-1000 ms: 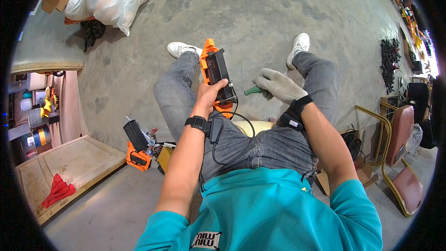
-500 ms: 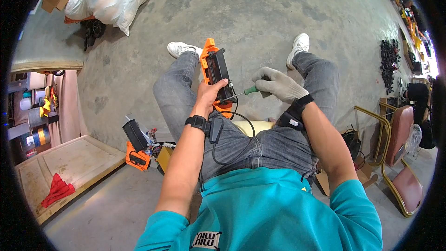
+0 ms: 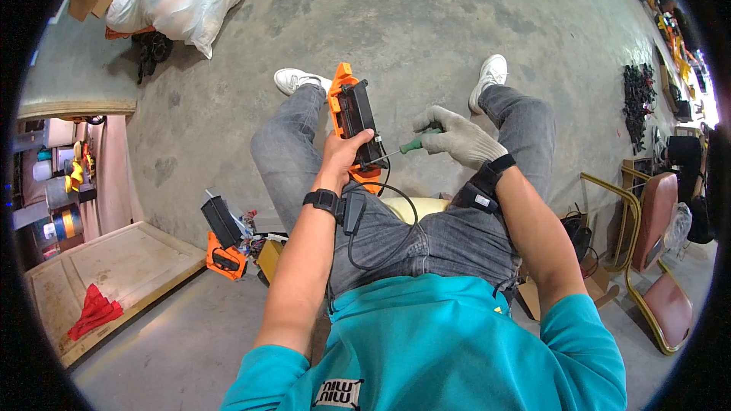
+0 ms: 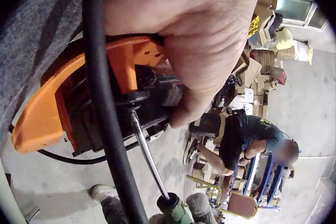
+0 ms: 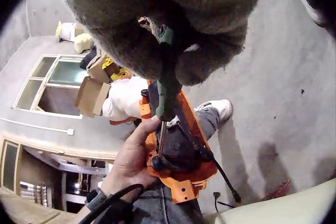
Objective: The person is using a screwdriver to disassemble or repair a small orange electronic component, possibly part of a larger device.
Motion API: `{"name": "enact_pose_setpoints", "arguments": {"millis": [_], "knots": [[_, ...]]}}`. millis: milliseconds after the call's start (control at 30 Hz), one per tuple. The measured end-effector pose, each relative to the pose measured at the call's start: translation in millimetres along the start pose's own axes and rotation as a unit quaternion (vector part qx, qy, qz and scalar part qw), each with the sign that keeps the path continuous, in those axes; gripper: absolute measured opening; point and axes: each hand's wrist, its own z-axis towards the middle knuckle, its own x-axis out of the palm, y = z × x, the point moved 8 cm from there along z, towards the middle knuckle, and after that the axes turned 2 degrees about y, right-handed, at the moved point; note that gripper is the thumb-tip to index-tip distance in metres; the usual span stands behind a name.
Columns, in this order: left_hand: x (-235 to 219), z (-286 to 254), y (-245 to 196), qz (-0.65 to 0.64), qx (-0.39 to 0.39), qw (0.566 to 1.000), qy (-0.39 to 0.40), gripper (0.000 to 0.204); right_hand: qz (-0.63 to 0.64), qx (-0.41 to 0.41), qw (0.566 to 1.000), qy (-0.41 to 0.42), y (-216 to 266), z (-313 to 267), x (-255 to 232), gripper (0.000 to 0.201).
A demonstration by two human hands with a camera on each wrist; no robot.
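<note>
Orange-black device (image 3: 356, 113) gripped in left fingers (image 3: 359, 139), green screwdriver (image 3: 411, 146) pinched in gloved right fingers (image 3: 437, 116), tip against device

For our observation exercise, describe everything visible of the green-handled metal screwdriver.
The green-handled metal screwdriver has a plastic-looking handle and a slim, straight, shiny shaft. The pale-gloved right hand pinches its handle. In the head view it slants, shaft pointing lower left, to a black-and-orange housing gripped by the bare left hand. Whether it is inserted there cannot be told.
</note>
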Motion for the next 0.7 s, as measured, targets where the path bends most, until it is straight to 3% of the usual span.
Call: {"name": "enact_pose_setpoints", "arguments": {"millis": [200,267,300,500,567,700], "knots": [[-0.1,-0.1,-0.9,0.004,0.001,1.000,-0.003,0.031,0.008,-0.010,1.000,-0.007,5.6,-1.1,3.0,0.041],[0.1,-0.5,-0.9,0.002,-0.001,1.000,-0.003,0.031,0.018,0.115,0.993,0.034,-8.8,-2.2,7.8,0.040],[0.0,-0.4,-0.8,0.001,0.000,1.000,-0.004,0.031,0.018,0.115,0.993,0.034,-9.4,-1.9,7.4,0.040],[0.2,-0.7,-0.3,0.001,-0.003,1.000,-0.003,0.032,0.000,0.049,0.999,0.022,-11.0,1.8,4.6,0.040],[-0.5,0.9,-0.2,0.004,0.004,1.000,-0.002,0.032,0.006,-0.031,0.999,-0.003,-3.8,1.1,2.1,0.041],[-0.4,0.9,0.7,0.003,-0.004,1.000,-0.003,0.032,-0.070,-0.032,0.997,-0.024,10.2,-3.4,-0.8,0.040]]}}
